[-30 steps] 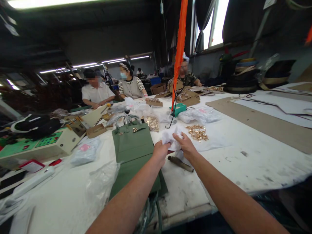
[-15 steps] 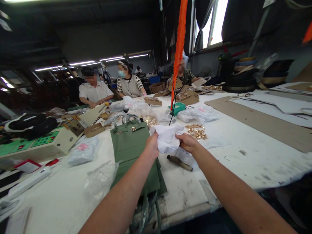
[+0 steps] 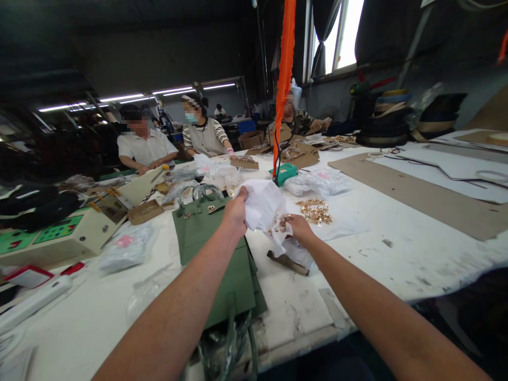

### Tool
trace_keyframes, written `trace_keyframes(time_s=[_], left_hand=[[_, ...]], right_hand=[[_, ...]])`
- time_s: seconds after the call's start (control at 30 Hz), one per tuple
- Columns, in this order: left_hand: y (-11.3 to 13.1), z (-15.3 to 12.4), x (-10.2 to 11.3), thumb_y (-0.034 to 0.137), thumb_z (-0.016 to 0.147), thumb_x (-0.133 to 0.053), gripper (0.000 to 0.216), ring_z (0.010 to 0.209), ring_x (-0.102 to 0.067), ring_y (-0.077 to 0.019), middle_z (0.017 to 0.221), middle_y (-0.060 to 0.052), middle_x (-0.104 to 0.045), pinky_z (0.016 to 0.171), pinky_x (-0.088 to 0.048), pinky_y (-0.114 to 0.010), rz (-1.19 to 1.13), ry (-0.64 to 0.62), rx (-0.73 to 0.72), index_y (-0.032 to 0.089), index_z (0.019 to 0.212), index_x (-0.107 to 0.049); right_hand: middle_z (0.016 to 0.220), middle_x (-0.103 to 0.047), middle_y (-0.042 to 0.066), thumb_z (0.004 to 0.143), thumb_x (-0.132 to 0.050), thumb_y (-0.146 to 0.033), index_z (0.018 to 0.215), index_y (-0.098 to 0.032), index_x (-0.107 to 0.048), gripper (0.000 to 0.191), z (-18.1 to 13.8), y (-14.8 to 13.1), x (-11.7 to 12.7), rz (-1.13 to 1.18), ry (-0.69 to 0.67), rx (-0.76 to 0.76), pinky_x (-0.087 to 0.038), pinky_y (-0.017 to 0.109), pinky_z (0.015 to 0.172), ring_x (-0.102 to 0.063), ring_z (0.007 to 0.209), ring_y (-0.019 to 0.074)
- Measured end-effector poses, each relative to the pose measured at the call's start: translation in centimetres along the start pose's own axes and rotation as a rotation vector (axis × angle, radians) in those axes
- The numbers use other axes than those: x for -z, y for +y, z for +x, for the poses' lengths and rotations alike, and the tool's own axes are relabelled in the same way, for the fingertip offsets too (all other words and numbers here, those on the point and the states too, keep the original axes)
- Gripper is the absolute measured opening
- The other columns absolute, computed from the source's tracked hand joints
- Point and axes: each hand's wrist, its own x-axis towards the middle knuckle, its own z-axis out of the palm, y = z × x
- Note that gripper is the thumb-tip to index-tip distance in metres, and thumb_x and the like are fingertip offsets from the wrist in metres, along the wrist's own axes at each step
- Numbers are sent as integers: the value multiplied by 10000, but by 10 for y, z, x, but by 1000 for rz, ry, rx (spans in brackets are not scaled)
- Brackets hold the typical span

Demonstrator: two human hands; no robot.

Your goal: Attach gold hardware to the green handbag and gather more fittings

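- Left hand (image 3: 235,214) raised above the white table (image 3: 397,248), fingers pinched shut on the upper left edge of a crumpled white plastic bag (image 3: 264,206).
- Right hand (image 3: 299,228) lower and to the right, fingers curled closed around the bag's lower part, with a few small gold metal fittings (image 3: 281,222) showing at the fingertips.
- Bag held in the air between both hands, just right of a green tote bag (image 3: 216,248) lying flat on the table, handles toward the far side.
- Loose pile of gold clasps (image 3: 315,210) on the table just beyond and right of the right hand, apart from it.
- Dark cylindrical tool (image 3: 288,263) lying on the table directly under the held bag, near the tote's right edge.
- Teal box (image 3: 284,173) farther back, at the foot of a hanging orange strip (image 3: 283,79).
- Cream machine with a green panel (image 3: 59,233) at far left; pink-labelled plastic packet (image 3: 125,248) just in front of it.
- Brown cardboard sheet (image 3: 416,198) stretched across the right side of the table.
- Three seated people at the far end, one in a white shirt (image 3: 145,148), one in a striped top (image 3: 206,135), one behind the orange strip.
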Motion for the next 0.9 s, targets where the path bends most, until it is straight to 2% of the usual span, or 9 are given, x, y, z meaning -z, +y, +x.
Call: trace_keyframes(time_s=[0.23,0.37,0.4,0.47,0.57,0.67,0.77,0.9], left_hand=[[15,5,6,307,963,-638,205,879,-752,-230,907,-106,-765,880,-614,-373,-12,-12,-31,121,1009,-708],[30,7,4,283,964,-629,195,907,-744,-230,919,-98,-766,879,-612,-367,4,-28,-103,126,1045,-712],[32,7,5,277,957,-639,187,908,-742,-231,918,-94,-766,874,-611,-364,39,-21,-132,130,1041,-716],[33,6,10,279,943,-654,173,913,-738,-231,897,-87,-763,864,-607,-349,119,9,-211,139,1016,-725],[25,2,25,314,925,-679,175,918,-732,-230,854,-81,-754,850,-594,-315,201,60,-351,154,967,-737],[8,-4,44,365,896,-708,220,865,-724,-228,860,-83,-751,797,-579,-296,246,110,-405,157,953,-751],[-13,-10,65,446,848,-739,316,798,-703,-213,889,-81,-755,709,-543,-268,310,168,-394,155,969,-763],[-39,-15,100,583,783,-743,492,784,-683,-212,898,-78,-759,672,-505,-260,395,226,-347,145,1005,-768]], right_hand=[[703,-694,36,730,-615,-284,887,-172,-689,207,12,-8,14,-180,11,-20,-503,266,552,-629,605,176],[669,-665,25,668,-706,-235,718,-176,-696,78,4,-25,39,-433,-29,93,-467,277,671,-614,690,185],[715,-683,27,665,-726,-236,725,-180,-711,84,-1,-29,46,-489,-36,135,-456,282,721,-619,750,191],[860,-726,27,701,-747,-286,859,-203,-760,179,-16,-35,59,-570,-42,205,-429,292,798,-621,860,200],[998,-741,31,780,-733,-462,1056,-241,-768,355,-46,-34,68,-735,-73,240,-405,303,776,-625,899,212],[998,-744,23,796,-710,-588,1127,-286,-753,450,-71,-24,62,-996,-155,217,-371,294,694,-635,887,221],[969,-744,23,839,-679,-543,1142,-319,-745,383,-78,-15,46,-1111,-181,210,-330,288,664,-634,888,223],[970,-738,66,866,-636,-365,878,-225,-758,186,-69,-15,33,-1115,-197,227,-316,293,666,-616,902,226]])
